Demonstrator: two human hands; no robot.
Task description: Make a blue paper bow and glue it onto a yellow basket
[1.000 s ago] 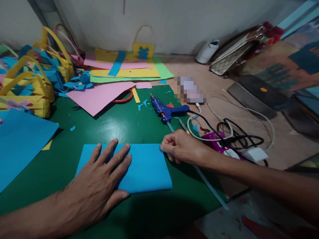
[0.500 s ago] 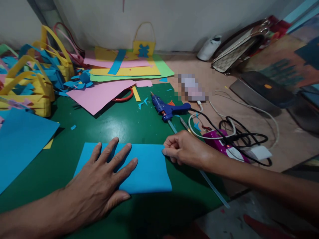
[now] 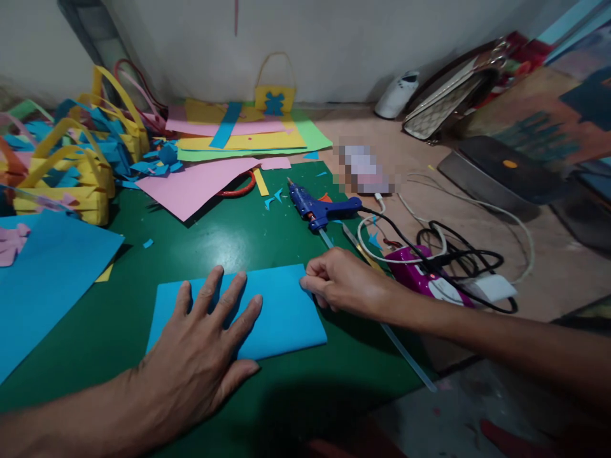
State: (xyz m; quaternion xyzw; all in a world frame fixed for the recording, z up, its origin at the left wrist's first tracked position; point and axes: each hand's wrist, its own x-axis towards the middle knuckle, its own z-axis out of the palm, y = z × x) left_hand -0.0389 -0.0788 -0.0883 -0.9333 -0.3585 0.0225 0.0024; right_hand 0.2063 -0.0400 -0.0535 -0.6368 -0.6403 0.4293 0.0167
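Note:
A folded sheet of blue paper [image 3: 281, 312] lies on the green table mat [image 3: 205, 232], its fold along the near side. My left hand [image 3: 200, 337] rests flat on the sheet's left half with the fingers spread. At the upper right corner my right hand [image 3: 337, 280] pinches the paper's edge between thumb and curled fingers. Just beyond that hand lies a blue glue gun [image 3: 319, 207], with a long clear glue stick [image 3: 408, 359] running out of its back and passing beneath my right wrist.
Yellow paper baskets [image 3: 71, 191] and another blue sheet [image 3: 62, 280] occupy the left. Behind are pink paper [image 3: 198, 184], red-handled scissors [image 3: 241, 186] and stacked coloured sheets [image 3: 258, 140]. To the right sit a cutter [image 3: 358, 242], a purple power strip [image 3: 410, 267], tangled cables and a blurred phone [image 3: 365, 168].
The blue paper has turned slightly, its right end shifting away from me. My right hand has moved a little left with the corner. My left hand stays spread on the sheet.

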